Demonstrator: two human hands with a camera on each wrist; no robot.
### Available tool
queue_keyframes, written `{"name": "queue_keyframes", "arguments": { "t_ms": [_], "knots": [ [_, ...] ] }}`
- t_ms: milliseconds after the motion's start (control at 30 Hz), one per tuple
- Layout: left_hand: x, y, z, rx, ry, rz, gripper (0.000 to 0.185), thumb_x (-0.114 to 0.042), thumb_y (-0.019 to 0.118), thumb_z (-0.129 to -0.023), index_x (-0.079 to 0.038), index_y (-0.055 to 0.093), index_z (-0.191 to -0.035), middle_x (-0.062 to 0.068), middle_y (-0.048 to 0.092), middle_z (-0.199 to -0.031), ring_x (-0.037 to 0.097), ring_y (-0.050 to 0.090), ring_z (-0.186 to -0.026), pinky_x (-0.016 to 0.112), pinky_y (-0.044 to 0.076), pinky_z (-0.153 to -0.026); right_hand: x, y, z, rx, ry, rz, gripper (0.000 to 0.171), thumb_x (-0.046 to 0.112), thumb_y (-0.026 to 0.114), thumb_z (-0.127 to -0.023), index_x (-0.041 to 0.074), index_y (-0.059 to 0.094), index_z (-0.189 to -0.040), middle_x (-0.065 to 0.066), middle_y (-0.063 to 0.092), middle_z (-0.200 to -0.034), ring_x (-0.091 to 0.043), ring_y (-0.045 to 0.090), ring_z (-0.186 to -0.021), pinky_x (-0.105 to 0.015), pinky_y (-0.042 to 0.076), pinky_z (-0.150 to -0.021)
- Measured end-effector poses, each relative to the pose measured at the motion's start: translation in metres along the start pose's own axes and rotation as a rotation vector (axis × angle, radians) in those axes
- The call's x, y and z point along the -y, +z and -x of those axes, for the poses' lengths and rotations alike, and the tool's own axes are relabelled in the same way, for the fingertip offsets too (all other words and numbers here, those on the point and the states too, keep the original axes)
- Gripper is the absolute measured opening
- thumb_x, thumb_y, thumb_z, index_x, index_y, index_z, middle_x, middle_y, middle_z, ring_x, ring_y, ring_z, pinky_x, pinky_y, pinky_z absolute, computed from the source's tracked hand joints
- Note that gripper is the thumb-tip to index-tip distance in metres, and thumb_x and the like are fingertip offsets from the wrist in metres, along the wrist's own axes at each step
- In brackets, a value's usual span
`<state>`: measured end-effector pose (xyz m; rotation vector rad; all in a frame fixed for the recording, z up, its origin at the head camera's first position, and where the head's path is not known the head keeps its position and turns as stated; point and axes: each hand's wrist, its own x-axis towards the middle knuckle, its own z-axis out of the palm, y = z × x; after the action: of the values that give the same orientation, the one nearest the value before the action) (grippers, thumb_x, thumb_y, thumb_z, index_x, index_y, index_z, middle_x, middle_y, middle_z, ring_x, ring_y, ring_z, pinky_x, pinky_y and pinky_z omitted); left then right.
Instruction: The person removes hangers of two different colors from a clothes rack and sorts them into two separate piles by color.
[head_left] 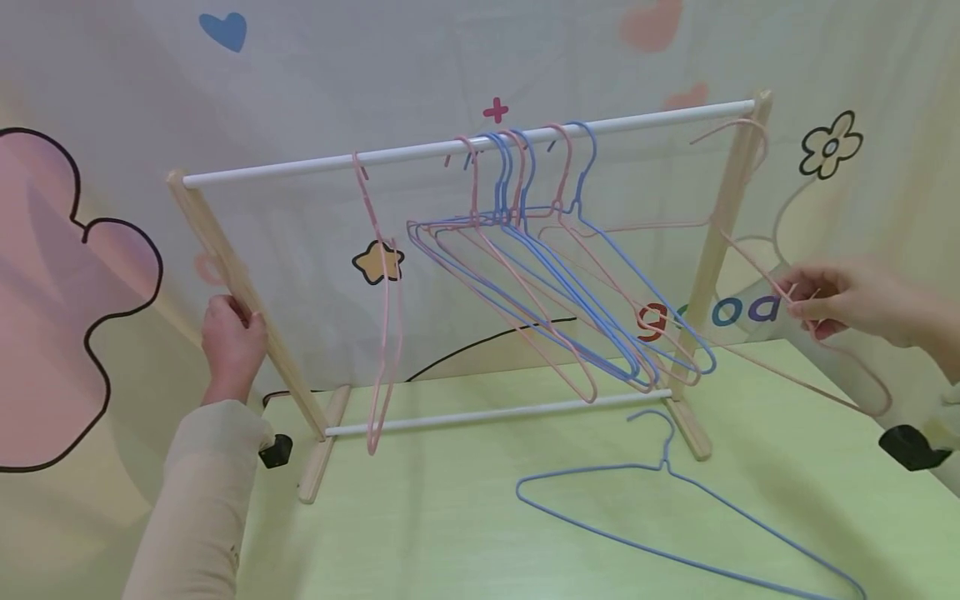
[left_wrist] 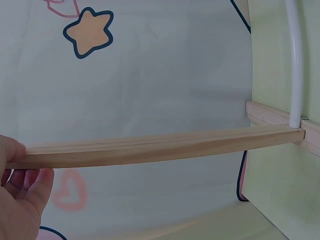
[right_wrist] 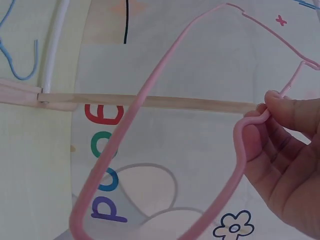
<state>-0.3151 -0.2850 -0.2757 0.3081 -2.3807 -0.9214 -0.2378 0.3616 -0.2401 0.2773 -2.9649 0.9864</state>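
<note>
My left hand [head_left: 234, 337] grips the left wooden post [head_left: 247, 292] of a small clothes rack; in the left wrist view the thumb and fingers wrap the post [left_wrist: 150, 149]. At the right, my right hand [head_left: 847, 300] pinches a pink hanger [head_left: 810, 385] by its shoulder wire between thumb and fingers. That hanger's hook stands near the top of the right post [head_left: 726, 212]. Close up, the right wrist view shows the pink hanger [right_wrist: 145, 95] and the pinching hand [right_wrist: 285, 135]. Several pink and blue hangers [head_left: 600, 242] hang bunched on the white top bar [head_left: 300, 167].
A lone pink hanger [head_left: 386, 333] hangs farther left on the bar. One blue hanger [head_left: 615, 542] lies on the pale green tabletop [head_left: 420, 517] in front of the rack. A white lower bar [head_left: 465, 417] joins the posts. Behind stands a curtain with printed shapes [head_left: 378, 262].
</note>
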Motion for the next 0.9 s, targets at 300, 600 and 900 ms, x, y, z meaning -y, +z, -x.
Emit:
{"name": "queue_keyframes", "arguments": {
  "t_ms": [300,600,900],
  "knots": [
    [-0.001,0.0,0.001,-0.01,0.01,-0.01,0.029,-0.015,0.042,-0.088,0.005,0.038,-0.11,0.02,0.043,-0.099,0.035,0.042,-0.091,0.042,0.036,-0.078,-0.022,0.017,0.012,0.038,0.005,-0.038,0.018,-0.003,0.05,-0.085,0.002,0.05,-0.102,-0.003,0.049,-0.071,-0.015,0.049,-0.059,-0.025,0.049,-0.054],
    [-0.001,-0.002,0.001,0.006,0.008,-0.007,0.031,-0.016,0.041,-0.089,0.005,0.038,-0.111,0.021,0.043,-0.101,0.036,0.042,-0.092,0.043,0.036,-0.077,-0.035,0.043,0.017,0.135,0.02,-0.13,0.018,0.001,0.05,-0.086,-0.002,0.047,-0.104,-0.001,0.047,-0.073,-0.014,0.048,-0.059,-0.027,0.048,-0.053],
    [-0.002,-0.002,0.002,-0.001,0.013,-0.005,0.03,-0.016,0.041,-0.089,0.005,0.038,-0.111,0.022,0.043,-0.103,0.036,0.043,-0.093,0.044,0.035,-0.079,-0.051,0.067,0.016,0.264,-0.101,-0.241,0.011,0.005,0.05,-0.087,0.012,0.05,-0.097,0.003,0.046,-0.072,-0.013,0.049,-0.058,-0.027,0.047,-0.051]
  ]
}}
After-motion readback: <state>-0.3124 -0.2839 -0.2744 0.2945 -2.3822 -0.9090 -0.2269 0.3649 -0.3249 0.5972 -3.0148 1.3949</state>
